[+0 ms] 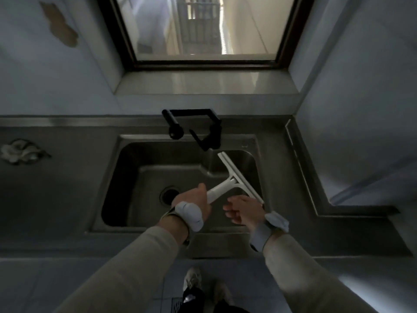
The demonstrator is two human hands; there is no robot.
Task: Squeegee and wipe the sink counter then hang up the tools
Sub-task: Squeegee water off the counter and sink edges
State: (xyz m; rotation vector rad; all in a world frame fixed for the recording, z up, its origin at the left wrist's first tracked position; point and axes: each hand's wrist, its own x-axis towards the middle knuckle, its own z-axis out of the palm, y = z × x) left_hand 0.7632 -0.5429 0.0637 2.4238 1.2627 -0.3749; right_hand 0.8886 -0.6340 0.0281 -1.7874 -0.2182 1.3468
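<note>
Steel desk [56, 188] wraps a sunken sink [140, 177] beneath a window [203, 28], a black tap [196, 129] at the back rim. Left hand [194, 202] grips the handle of the white squeegee [232, 177], holding it over the basin with its blade angled from the tap toward the front right rim, likely for rinsing or draining; right hand [243, 211] hovers empty, fingers loosely curled, by the blade's near end. Open desk lies left, where a rag [18, 151] sits, while the right strip is narrow against the wall [361, 86].
</note>
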